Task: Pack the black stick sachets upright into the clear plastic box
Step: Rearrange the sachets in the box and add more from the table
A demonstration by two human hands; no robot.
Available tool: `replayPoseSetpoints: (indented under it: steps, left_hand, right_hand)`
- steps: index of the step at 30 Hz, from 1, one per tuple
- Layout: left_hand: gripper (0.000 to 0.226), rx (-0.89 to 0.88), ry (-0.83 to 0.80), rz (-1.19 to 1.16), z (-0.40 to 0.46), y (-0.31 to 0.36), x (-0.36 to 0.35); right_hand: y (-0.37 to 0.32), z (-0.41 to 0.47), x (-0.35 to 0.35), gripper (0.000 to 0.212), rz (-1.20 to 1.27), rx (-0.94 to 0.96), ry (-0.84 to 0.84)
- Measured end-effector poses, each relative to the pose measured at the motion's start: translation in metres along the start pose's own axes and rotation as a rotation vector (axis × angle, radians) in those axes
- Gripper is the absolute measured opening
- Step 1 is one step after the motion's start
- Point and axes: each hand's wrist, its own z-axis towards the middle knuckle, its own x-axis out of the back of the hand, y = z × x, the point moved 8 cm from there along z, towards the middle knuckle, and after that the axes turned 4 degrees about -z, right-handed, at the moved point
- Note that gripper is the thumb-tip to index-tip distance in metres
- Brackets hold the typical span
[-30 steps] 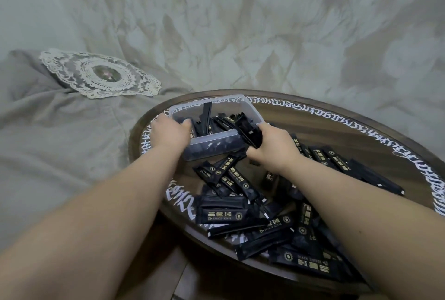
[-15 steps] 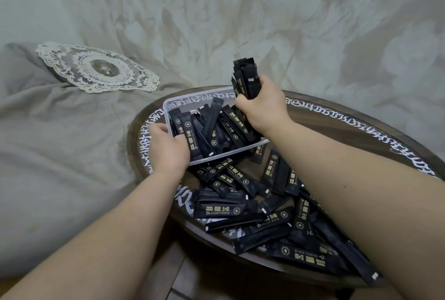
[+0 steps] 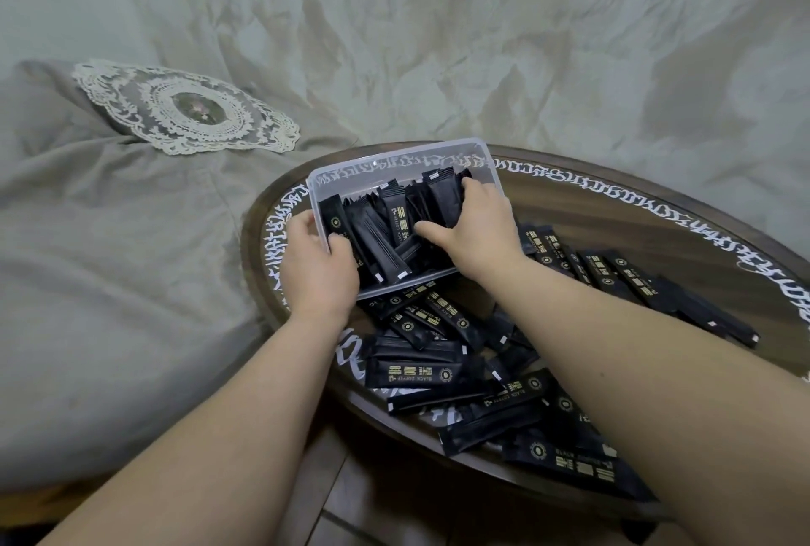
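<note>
The clear plastic box (image 3: 394, 160) sits tilted toward me on the round table, with several black stick sachets (image 3: 377, 234) leaning inside it. My left hand (image 3: 317, 269) grips the box's near left corner, thumb over the rim. My right hand (image 3: 471, 225) reaches into the right side of the box, its fingers and thumb curled round a bundle of sachets (image 3: 440, 197) standing there. Many more loose sachets (image 3: 442, 366) lie piled on the table in front of and to the right of the box.
The round wooden table (image 3: 613, 212) has a white script band round its rim. A grey-green cloth (image 3: 109, 260) covers the surface to the left and behind, and a lace doily (image 3: 188, 109) lies on it at the far left.
My right hand has come down from above the box with its bundle of sachets and now sits inside the box's right side. The left hand keeps its hold on the box corner.
</note>
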Motion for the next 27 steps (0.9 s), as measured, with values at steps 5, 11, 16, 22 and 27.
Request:
replayPoseSetpoints:
  steps: [5, 11, 16, 22, 27]
  left_hand:
    - [0.036, -0.033, -0.022, -0.011, -0.002, -0.002, -0.001]
    - [0.03, -0.083, -0.046, -0.007, -0.003, -0.003, -0.002]
    - [0.023, -0.137, -0.1, 0.02, -0.003, -0.005, -0.003]
    - [0.028, -0.155, -0.127, 0.055, -0.006, -0.007, -0.003]
    - [0.031, -0.183, -0.126, 0.068, -0.008, -0.006, -0.001]
  right_hand:
    - [0.007, -0.014, 0.01, 0.066, -0.235, 0.059, -0.055]
    - [0.015, -0.014, 0.015, 0.056, -0.028, 0.053, -0.044]
    - [0.011, -0.041, 0.034, 0.029, 0.028, 0.162, 0.005]
    - [-0.003, -0.092, -0.021, 0.075, -0.222, 0.397, -0.405]
    - [-0.023, -0.116, -0.048, 0.085, -0.305, 0.581, -0.555]
